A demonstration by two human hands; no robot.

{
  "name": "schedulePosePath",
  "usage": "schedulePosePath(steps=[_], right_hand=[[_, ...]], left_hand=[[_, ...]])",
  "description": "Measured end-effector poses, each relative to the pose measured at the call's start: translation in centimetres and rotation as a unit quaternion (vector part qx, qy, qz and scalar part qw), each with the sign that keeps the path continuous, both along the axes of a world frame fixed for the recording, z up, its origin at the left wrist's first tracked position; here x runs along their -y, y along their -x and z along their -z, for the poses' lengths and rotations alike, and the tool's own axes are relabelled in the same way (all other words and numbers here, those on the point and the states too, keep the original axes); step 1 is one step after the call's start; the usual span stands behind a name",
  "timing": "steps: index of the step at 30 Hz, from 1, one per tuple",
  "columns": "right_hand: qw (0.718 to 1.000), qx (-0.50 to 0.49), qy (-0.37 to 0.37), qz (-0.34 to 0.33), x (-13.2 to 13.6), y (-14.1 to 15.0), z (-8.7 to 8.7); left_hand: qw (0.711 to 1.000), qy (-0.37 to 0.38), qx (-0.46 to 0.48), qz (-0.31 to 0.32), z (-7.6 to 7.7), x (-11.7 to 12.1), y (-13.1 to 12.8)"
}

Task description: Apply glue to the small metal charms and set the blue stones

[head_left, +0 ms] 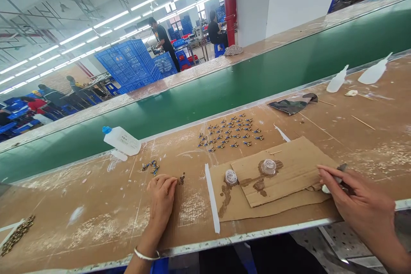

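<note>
My left hand (162, 197) rests on the brown cardboard tabletop, its fingers bent and pressed together; whatever they pinch is hidden. Just right of its fingertips lies a small cluster of dark rings (182, 178). Above it is a loose pile of small blue-and-gold parts (153, 166). My right hand (359, 201) is closed around a small grey and white object (326, 189), mostly covered by the fingers, at the right end of a cardboard sheet (289, 171). Two small clear round dishes, one left (230, 177) and one right (269, 166), stand on the stained cardboard.
Several blue-and-gold parts (229, 130) lie in rows beyond the cardboard. A white bottle with blue cap (122, 140) leans on its side, left. White squeeze bottles (338, 79) and a camouflage cloth (293, 104) lie right. A green conveyor belt (192, 105) runs behind; people work beyond.
</note>
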State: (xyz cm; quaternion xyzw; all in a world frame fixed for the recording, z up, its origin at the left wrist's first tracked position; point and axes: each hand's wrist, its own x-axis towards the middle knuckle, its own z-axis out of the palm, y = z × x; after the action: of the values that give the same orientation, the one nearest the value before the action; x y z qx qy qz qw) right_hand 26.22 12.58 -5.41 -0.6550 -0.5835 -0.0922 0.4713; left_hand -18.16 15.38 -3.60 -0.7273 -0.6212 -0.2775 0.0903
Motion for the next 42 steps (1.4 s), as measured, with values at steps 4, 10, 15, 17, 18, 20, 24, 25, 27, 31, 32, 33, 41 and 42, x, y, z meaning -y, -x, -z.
schedulePosePath(steps=[4,10,15,17,18,20,24,25,27,31,32,33,41,42], right_hand=[[1.000,-0.007,0.008,-0.003,0.0,0.0,0.1],[1.000,-0.014,0.013,-0.020,-0.2,-0.2,0.6],[1.000,-0.014,0.008,-0.026,-0.1,-0.3,0.4],[0.999,-0.015,0.006,-0.028,0.0,-0.2,0.3],[0.999,-0.016,0.007,-0.028,0.0,-0.2,0.2],[0.999,-0.017,0.010,-0.030,-0.1,-0.1,0.2],[0.999,-0.013,0.019,-0.035,-0.2,0.1,0.3],[0.999,-0.012,0.020,-0.034,-0.2,0.1,0.3],[0.999,-0.009,0.019,-0.026,-0.2,0.2,0.3],[1.000,-0.005,0.020,-0.014,0.0,0.2,0.3],[1.000,-0.005,0.022,-0.014,0.1,0.2,0.3],[1.000,-0.006,0.024,-0.014,0.1,0.1,0.3],[1.000,0.000,0.023,-0.011,0.1,0.2,0.2],[1.000,0.002,0.021,-0.012,0.1,0.2,0.2]], left_hand=[[0.998,-0.062,-0.021,0.007,-0.7,1.8,-1.4],[0.987,-0.071,-0.120,0.076,-1.1,5.5,-5.8],[0.978,-0.081,-0.169,0.097,0.3,6.3,-6.5],[0.978,-0.086,-0.158,0.107,1.1,6.4,-6.0],[0.978,-0.092,-0.151,0.108,1.5,6.5,-5.7],[0.981,-0.087,-0.140,0.101,2.1,6.9,-5.1],[0.987,-0.056,-0.116,0.094,2.5,8.0,-4.7],[0.989,-0.045,-0.106,0.094,2.5,8.2,-4.8],[0.993,-0.036,-0.077,0.084,2.4,8.5,-5.2],[0.997,-0.040,-0.020,0.061,2.4,8.6,-6.1],[0.997,-0.038,-0.014,0.061,2.4,8.6,-6.2],[0.997,-0.034,-0.011,0.061,2.4,8.6,-6.3],[0.997,-0.031,-0.016,0.064,2.1,8.6,-6.5],[0.997,-0.033,-0.017,0.065,2.1,8.7,-6.6]])
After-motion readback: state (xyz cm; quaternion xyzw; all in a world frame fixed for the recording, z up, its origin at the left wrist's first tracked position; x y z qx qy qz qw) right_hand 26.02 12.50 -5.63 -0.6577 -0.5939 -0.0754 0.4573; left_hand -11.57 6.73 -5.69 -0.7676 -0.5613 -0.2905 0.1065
